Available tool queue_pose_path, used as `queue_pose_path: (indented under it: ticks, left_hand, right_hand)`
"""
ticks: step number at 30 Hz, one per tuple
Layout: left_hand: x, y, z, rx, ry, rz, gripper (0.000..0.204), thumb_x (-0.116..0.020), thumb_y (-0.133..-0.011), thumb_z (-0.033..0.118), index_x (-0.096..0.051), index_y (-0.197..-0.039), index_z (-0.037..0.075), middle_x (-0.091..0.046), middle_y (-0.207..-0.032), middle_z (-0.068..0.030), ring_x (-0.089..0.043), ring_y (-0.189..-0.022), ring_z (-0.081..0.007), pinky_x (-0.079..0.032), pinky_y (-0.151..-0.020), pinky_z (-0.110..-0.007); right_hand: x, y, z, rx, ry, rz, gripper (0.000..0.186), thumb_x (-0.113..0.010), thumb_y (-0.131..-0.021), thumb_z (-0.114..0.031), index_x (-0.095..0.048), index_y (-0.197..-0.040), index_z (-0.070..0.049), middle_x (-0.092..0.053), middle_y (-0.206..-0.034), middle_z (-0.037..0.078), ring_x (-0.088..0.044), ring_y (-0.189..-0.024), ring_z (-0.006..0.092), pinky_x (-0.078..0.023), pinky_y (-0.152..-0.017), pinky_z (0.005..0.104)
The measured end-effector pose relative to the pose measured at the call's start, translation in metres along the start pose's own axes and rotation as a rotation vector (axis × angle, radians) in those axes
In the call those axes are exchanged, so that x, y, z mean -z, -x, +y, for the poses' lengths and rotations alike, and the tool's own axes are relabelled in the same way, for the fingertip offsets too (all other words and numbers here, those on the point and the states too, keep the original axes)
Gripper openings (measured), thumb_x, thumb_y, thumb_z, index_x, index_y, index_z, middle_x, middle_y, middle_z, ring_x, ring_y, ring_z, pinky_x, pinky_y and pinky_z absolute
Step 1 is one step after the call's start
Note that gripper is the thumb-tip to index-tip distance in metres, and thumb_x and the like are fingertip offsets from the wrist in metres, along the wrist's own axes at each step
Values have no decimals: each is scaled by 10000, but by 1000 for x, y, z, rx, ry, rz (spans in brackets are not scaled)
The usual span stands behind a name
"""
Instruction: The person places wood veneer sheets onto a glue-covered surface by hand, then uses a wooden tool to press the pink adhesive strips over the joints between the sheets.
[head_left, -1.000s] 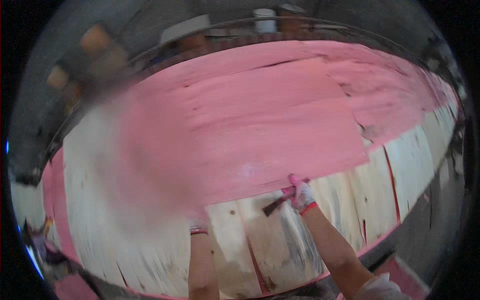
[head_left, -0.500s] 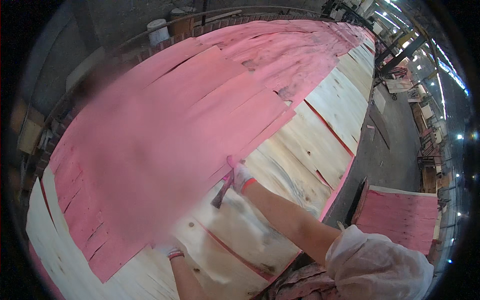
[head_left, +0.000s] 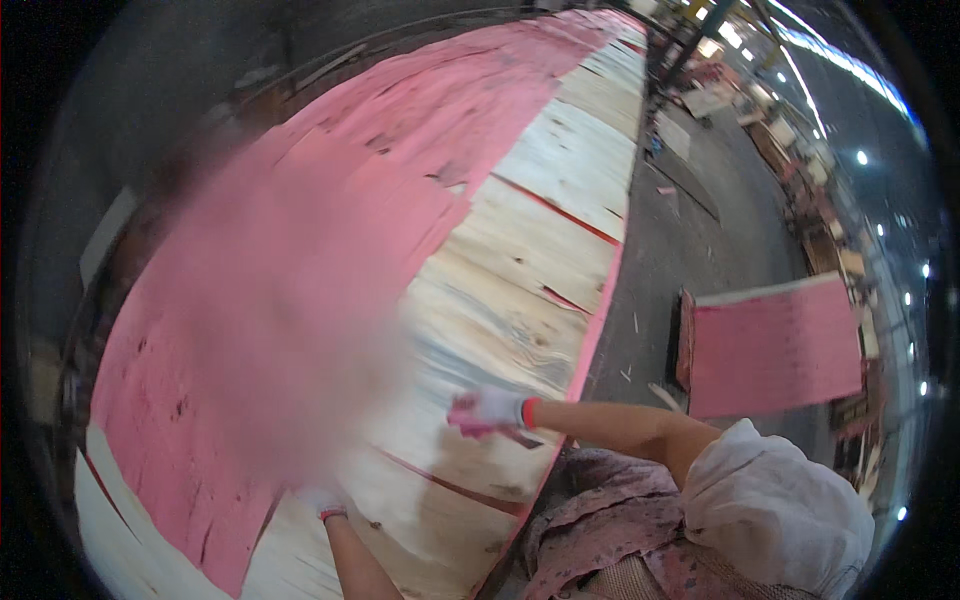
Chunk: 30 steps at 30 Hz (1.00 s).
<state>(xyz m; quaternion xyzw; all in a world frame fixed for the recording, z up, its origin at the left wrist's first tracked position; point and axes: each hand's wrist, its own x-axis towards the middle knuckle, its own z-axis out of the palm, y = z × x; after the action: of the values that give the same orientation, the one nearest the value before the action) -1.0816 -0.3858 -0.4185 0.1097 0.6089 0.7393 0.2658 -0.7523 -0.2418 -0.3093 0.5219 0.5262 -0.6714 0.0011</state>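
Note:
My right hand, in a white glove with pink fingers and a red cuff, is closed over the pale veneer. A dark flat-bladed knife sticks out of it toward the table's right edge. My left hand, gloved as well, is at the near edge of the pink veneer sheet; a blurred smear in the picture hides its fingers. Pink sheets cover the left part of the long stack, and pale wood veneer with narrow pink-red gaps shows along the right.
A lower stack with a pink top stands to the right, across the grey floor. A dark wall runs along the left. My white sleeve and pink-stained apron show at the lower right.
The view has turned to the right. My right hand has left the pink sheet's edge and drawn nearer to me over the pale veneer, the knife still in it. My left hand stays by the sheet.

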Motion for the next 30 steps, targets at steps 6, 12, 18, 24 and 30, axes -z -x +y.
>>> queue_pose_path:
  ticks: [6,12,18,24,30]
  left_hand:
    - [35,46,-44,83,-133,-192,416,-661,-849,146,-506,-1212,14,-600,-1090,-128,-579,-930,-210,-495,-776,-339]
    - [7,139,-46,179,-492,-223,299,-658,-826,102,-560,-1101,38,-634,-952,-141,-602,-810,-214,-525,-673,-378]
    - [-147,327,-79,270,-822,-575,429,-653,-843,138,-476,-1217,24,-574,-1111,-138,-555,-963,-226,-464,-819,-376]
    - [-277,491,-99,182,-1143,-998,562,-647,-860,173,-392,-1333,10,-515,-1270,-135,-507,-1115,-239,-402,-964,-374]
    - [-377,582,-120,418,-1152,-1305,623,-697,-843,286,-396,-1365,127,-540,-1209,-6,-507,-1034,-137,-393,-833,-313]
  right_hand:
    - [-9,136,109,84,496,54,269,-586,-794,-360,-587,-803,-92,-629,-798,115,-592,-741,298,-458,-688,407]
    - [36,234,198,138,193,209,297,-609,-756,-381,-626,-833,-95,-652,-828,144,-617,-789,342,-466,-708,447]
    - [124,318,328,224,-279,705,271,-606,-778,-345,-617,-786,-74,-655,-769,120,-634,-744,301,-480,-679,421]
    - [245,447,508,167,-1247,1442,269,-650,-834,-232,-604,-1010,-34,-656,-940,39,-594,-843,141,-494,-756,325]
    - [279,609,687,-334,-1502,2574,502,-738,-758,-265,-526,-1139,-17,-606,-1016,67,-570,-890,172,-474,-784,307]
